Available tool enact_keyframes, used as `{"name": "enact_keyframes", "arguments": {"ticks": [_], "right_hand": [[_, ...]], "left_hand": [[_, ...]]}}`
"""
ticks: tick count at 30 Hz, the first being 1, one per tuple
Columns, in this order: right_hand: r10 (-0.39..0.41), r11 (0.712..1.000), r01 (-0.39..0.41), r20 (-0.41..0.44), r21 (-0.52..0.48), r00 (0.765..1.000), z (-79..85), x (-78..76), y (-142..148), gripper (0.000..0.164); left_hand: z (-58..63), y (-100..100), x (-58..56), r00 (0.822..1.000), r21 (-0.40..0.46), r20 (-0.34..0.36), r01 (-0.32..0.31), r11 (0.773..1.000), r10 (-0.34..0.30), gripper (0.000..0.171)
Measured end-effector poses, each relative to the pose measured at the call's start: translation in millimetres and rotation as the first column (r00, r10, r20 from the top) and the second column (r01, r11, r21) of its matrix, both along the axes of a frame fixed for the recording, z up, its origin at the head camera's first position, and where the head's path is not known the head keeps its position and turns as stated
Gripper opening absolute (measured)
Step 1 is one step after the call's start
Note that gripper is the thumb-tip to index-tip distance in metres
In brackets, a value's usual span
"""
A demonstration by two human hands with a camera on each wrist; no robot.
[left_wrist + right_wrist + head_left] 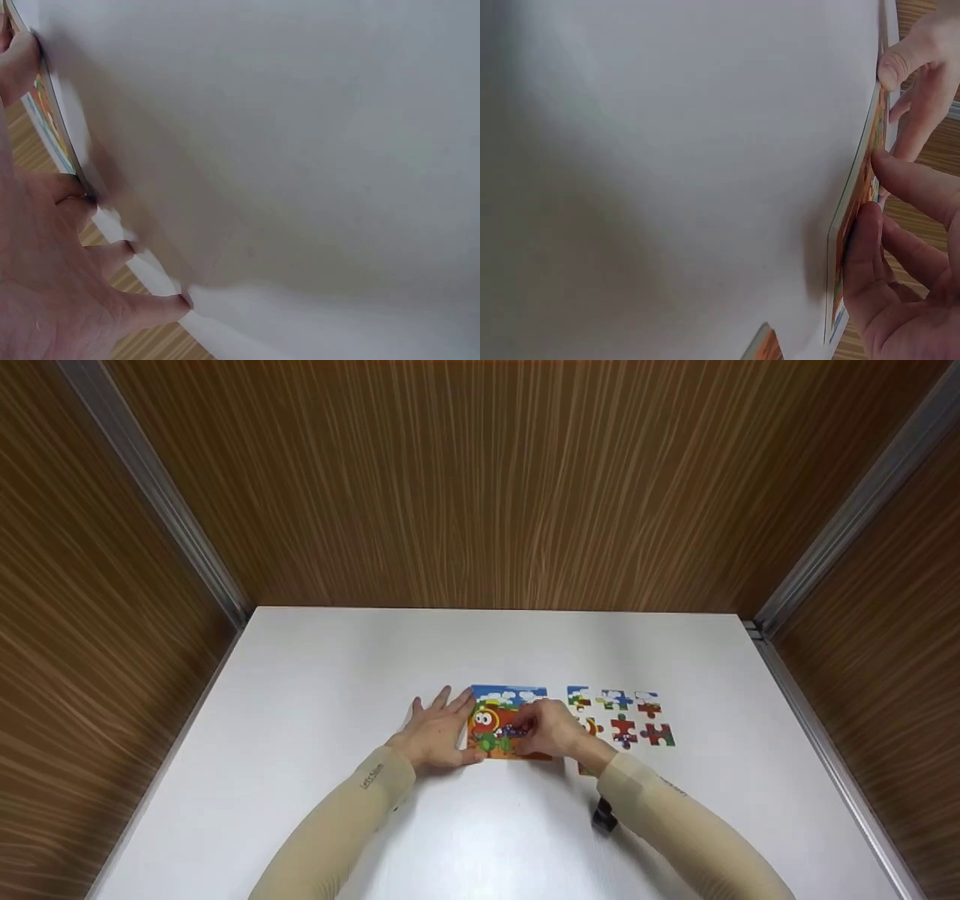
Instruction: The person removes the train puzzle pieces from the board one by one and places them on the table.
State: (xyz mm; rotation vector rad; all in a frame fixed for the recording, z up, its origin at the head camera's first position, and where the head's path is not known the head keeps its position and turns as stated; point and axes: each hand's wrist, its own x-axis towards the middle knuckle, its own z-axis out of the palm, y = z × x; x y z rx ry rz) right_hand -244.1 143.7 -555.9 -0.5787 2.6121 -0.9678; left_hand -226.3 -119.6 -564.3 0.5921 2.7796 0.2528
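Note:
A rectangular jigsaw puzzle [510, 691] with a bright cartoon picture lies flat on the white table. My left hand [435, 735] spreads its fingers along the puzzle's left side, thumb and index finger touching its edge; in the left wrist view the other fingertips of this hand [52, 262] rest on the table. Over the puzzle's right half, my right hand [555, 729] has its fingers bent down. Up close in the right wrist view, thumb and fingers of the right hand [907, 292] pinch at a puzzle piece on the picture's surface, mostly hidden by the fingertips.
Several loose puzzle pieces [623, 730] lie in rows to the right of the puzzle, some partly hidden by my right wrist. A small black object [604, 816] shows beside the right sleeve. Wood-grain panels [480, 487] enclose the white table [337, 660] at the back and sides.

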Motion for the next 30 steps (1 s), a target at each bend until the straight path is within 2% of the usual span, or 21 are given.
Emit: {"name": "enact_keyframes", "arguments": {"ticks": [9, 15, 22, 30], "right_hand": [[-0.004, 1.0, 0.004, -0.026, 0.009, 1.0, -0.7, 0.6, -0.9, 0.028], [0.007, 1.0, -0.007, -0.018, -0.019, 1.0, -3.4, -0.7, 1.0, 0.027], [0.009, 0.997, -0.007, 0.026, -0.079, 1.0, -6.1, -1.5, 5.5, 0.022], [-0.03, 0.984, 0.05, 0.121, -0.17, 0.992, -6.5, -1.0, 8.7, 0.007]], "left_hand": [[0.4, 0.1, -0.1, 1.0, -0.002, 0.005, -0.003, 1.0, 0.003, 0.112], [-0.3, -0.9, -0.1, 1.0, 0.01, 0.004, 0.001, 1.0, -0.001, 0.113], [1.3, -0.2, 0.0, 1.0, 0.014, 0.011, -0.001, 1.0, 0.001, 0.113], [-0.8, -0.7, -0.6, 1.0, 0.006, 0.008, 0.006, 1.0, -0.007, 0.114]]}}
